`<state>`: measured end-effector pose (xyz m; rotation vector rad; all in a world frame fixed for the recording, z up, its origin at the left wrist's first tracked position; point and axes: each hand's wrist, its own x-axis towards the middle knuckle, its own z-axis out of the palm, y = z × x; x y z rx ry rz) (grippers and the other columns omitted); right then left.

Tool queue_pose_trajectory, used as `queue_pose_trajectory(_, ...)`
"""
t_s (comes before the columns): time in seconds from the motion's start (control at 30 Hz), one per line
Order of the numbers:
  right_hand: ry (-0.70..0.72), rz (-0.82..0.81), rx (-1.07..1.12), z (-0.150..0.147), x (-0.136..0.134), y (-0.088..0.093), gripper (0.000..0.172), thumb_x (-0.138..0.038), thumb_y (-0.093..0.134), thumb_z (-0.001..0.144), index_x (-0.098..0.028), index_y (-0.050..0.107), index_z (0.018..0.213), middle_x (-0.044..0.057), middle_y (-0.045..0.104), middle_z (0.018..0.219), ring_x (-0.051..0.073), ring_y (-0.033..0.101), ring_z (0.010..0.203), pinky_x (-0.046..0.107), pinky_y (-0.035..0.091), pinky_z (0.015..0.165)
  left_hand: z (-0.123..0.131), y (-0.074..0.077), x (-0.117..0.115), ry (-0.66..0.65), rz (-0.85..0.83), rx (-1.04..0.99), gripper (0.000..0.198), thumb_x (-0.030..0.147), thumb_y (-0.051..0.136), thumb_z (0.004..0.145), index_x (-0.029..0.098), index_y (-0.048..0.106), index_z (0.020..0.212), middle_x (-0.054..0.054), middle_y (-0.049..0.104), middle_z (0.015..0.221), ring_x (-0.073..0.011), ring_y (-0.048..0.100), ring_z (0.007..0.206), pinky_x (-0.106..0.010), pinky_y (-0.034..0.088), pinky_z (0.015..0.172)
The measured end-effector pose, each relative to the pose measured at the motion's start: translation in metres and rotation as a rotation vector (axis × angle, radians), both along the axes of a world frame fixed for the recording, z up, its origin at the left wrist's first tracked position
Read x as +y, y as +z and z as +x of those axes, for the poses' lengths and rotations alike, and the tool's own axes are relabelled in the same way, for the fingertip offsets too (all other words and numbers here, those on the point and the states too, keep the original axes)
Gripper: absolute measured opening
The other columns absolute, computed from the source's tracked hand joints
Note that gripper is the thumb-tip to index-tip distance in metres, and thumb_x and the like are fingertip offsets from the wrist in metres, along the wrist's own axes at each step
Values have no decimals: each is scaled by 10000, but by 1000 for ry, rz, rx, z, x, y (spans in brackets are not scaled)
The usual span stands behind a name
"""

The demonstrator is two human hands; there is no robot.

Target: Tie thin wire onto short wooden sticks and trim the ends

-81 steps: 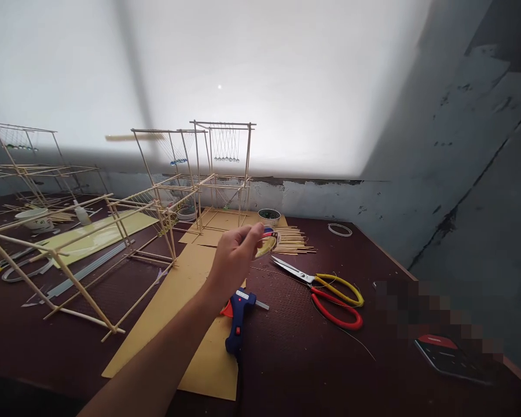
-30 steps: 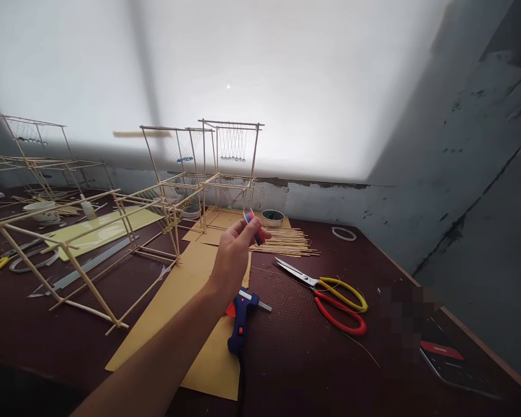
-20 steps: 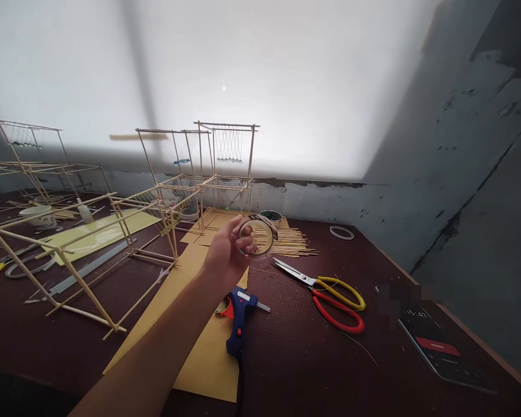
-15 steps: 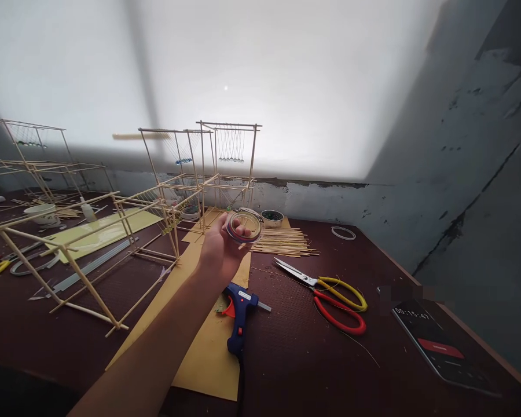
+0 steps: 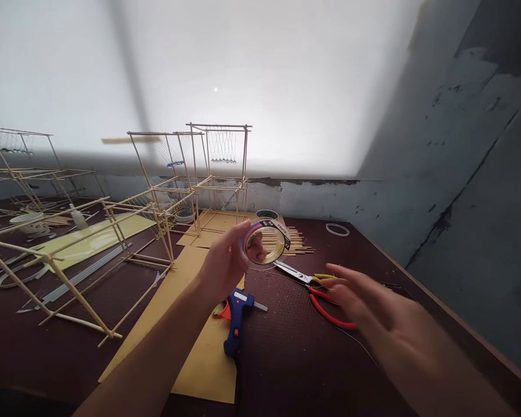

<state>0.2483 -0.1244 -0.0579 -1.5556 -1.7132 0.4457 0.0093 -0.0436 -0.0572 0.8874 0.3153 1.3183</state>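
Observation:
My left hand (image 5: 222,260) is closed around a clear spool of thin line (image 5: 281,233), with a dark printed label on its rim. Its fingers show through the spool's centre, which faces me. On the right, my right hand (image 5: 391,318) hangs over the scissors (image 5: 332,313), fingers apart and slightly blurred. It holds nothing and hides part of the red and yellow handles; whether it touches them I cannot tell. Below the spool lies a blue glue gun (image 5: 237,318) with a glue stick in its nozzle and a lit red light.
Thin stick frames (image 5: 108,330) stand left and centre, some with hanging beads. A bundle of sticks (image 5: 297,240), a round bead container (image 5: 267,214) and a clear ring (image 5: 337,230) lie behind the spool. Yellow board (image 5: 204,376) lies under the glue gun.
My right hand has come into view from the right, over the scissors. My left hand has brought the spool a little right and closer, turning its label up. The view has shifted slightly.

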Motion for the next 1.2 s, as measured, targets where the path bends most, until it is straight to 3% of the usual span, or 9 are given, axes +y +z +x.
queue_pose_trajectory(0.13, 248, -212, 150, -39, 25, 2, 400, -575, 585, 897, -226, 696, 1058, 45, 697, 866, 205, 645, 797, 284, 513, 687, 0, -2, -2, 12, 78, 141, 308, 349, 590, 922, 100, 708, 783, -41, 621, 726, -143, 619, 708, -265, 491, 716)
queue_pose_trajectory(0.23, 269, -297, 456, -33, 30, -3, 412, -616, 603, 876, -209, 664, 894, -52, 400, 556, 88, 352, 476, 195, 305, 439, 0, -1, -1, 45, 81, 154, 323, 390, 616, 912, 106, 711, 790, -38, 636, 691, -145, 640, 710, -255, 494, 731)
queue_pose_trajectory(0.3, 224, -331, 694, -21, 28, -4, 415, -626, 639, 844, -211, 650, 863, -94, 198, 532, 62, 159, 448, 174, 204, 400, -1, -1, 2, 60, 43, 106, 306, 407, 644, 898, 122, 702, 805, -29, 655, 703, -137, 652, 709, -256, 504, 750)
queue_pose_trajectory(0.4, 173, -340, 870, -6, 26, -1, 402, -602, 691, 802, -202, 652, 793, -99, 106, 560, 56, 81, 472, 162, 165, 378, 0, -2, 5, 67, -16, 50, 280, 415, 676, 883, 138, 691, 850, -30, 700, 779, -139, 681, 760, -263, 518, 777)
queue_pose_trajectory(0.53, 106, -280, 859, 1, 27, -1, 400, -601, 751, 731, -207, 694, 770, -91, 149, 532, 50, 113, 430, 172, 175, 337, 3, -6, 8, 99, -60, 63, 306, 438, 708, 857, 134, 681, 876, -53, 727, 824, -174, 708, 841, -272, 529, 765)
queue_pose_trajectory(0.67, 24, -211, 800, 3, 27, -8, 364, -575, 790, 684, -226, 741, 775, -24, 391, 495, 109, 382, 402, 217, 332, 320, 3, -11, 11, 121, -134, 63, 303, 428, 748, 821, 140, 681, 887, -71, 744, 888, -191, 716, 876, -289, 533, 777)
queue_pose_trajectory(0.9, -87, -225, 901, 1, 19, -9, 393, -519, 885, 577, -234, 788, 830, 39, 709, 844, 150, 681, 765, 133, 569, 609, 2, -9, 8, 102, -76, 140, 249, 367, 757, 815, 156, 725, 942, -84, 752, 988, -166, 694, 899, -265, 515, 799)
queue_pose_trajectory(1.0, -138, -229, 940, 7, 17, -8, 447, -505, 922, 495, -240, 798, 833, 36, 727, 908, 152, 693, 834, 101, 568, 663, 4, -6, 4, 259, 120, 304, 254, 341, 779, 798, 175, 742, 987, -66, 751, 1003, -166, 685, 933, -269, 506, 857)
queue_pose_trajectory(1.2, -240, -177, 867, 29, 18, -19, 417, -530, 882, 561, -238, 793, 845, -18, 621, 657, 83, 606, 629, 52, 525, 603, 9, -9, -3, 906, 509, 874, 162, 325, 795, 773, 229, 742, 893, -4, 743, 856, -177, 652, 829, -293, 487, 807)
